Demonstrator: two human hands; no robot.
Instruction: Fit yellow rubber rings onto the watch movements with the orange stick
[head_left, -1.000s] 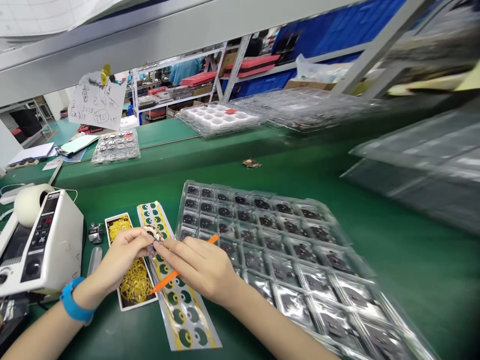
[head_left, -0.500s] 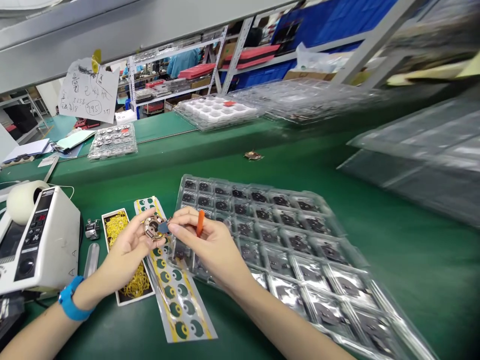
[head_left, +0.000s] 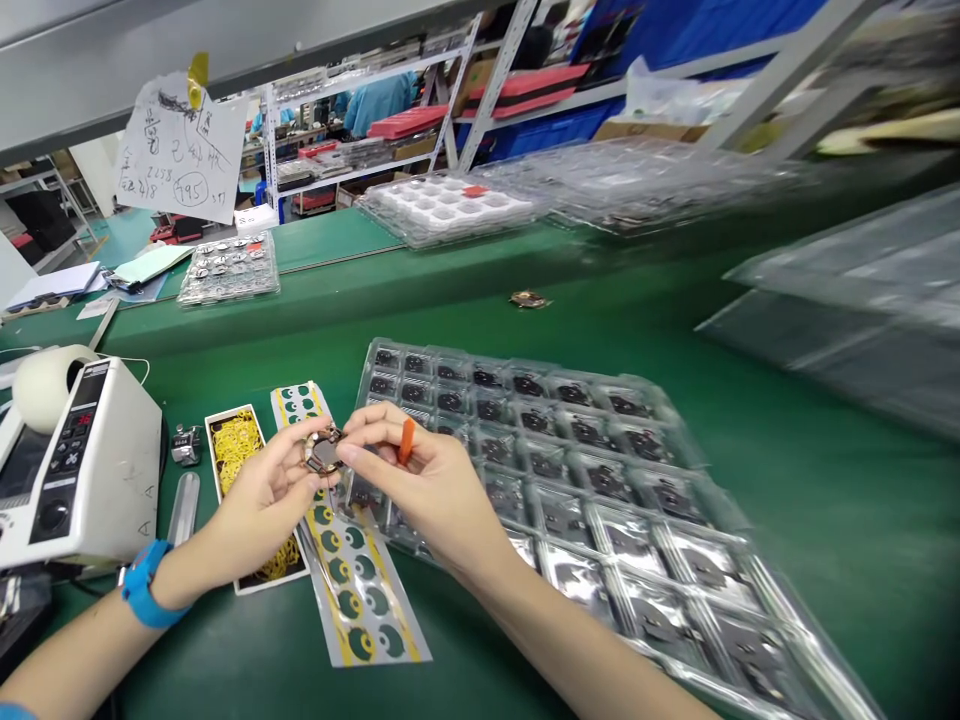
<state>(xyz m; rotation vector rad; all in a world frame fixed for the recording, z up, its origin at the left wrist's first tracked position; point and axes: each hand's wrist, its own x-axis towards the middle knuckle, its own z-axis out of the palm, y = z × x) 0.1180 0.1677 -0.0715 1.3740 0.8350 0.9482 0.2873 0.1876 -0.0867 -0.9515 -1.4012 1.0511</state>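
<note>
My left hand (head_left: 262, 490) pinches a small round electronic part (head_left: 321, 452) by its edge. The part is tilted, with a coppery rim and a flat grey piece in its middle. On its right side, the thumb and forefinger of my right hand (head_left: 412, 480) close on the edge. An orange strip (head_left: 406, 441) shows at my right fingers; whether it is a band or a tool's handle I cannot tell. Below the hands lies a sticker sheet (head_left: 367, 600) with rows of yellow-edged cut-outs. Right of it, a clear compartment tray (head_left: 570, 470) holds many dark parts.
A narrow white box (head_left: 238, 450) of yellow bits stands left of the sheet. Farther left are a small metal counter (head_left: 186, 446) and a white tape dispenser (head_left: 97, 460). Another round part (head_left: 529, 299) lies behind the tray. Clear trays (head_left: 862, 290) are stacked at right.
The round part has been tilted in my fingers, so its face shows narrower. The blue-grey piece at my right fingertips now looks grey within the part. The view has shifted slightly.
</note>
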